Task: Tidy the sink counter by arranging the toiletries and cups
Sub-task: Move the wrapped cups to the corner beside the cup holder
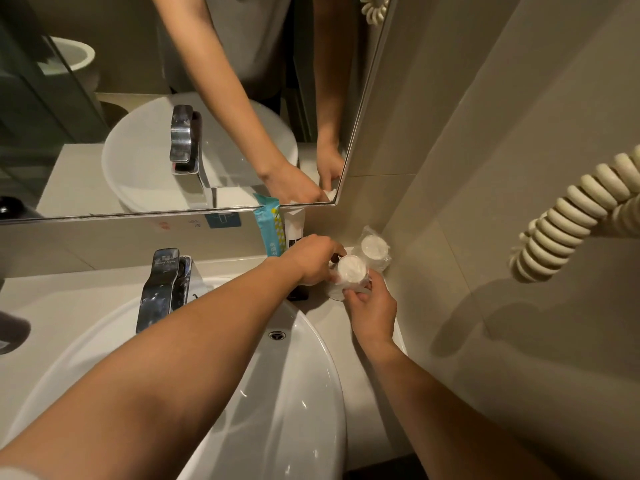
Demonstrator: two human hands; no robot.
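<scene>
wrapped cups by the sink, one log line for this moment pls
left hand + right hand: holding near wrapped cup | far wrapped cup: in corner

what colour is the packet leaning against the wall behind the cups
Teal packet with a yellow-patterned strip, seen in the head view.

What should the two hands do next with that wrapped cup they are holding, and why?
Probably set the wrapped cup down upright beside the other wrapped cup in the corner. Both the left hand and right hand grip it just in front of that one, so pairing them would neaten the counter.
</scene>
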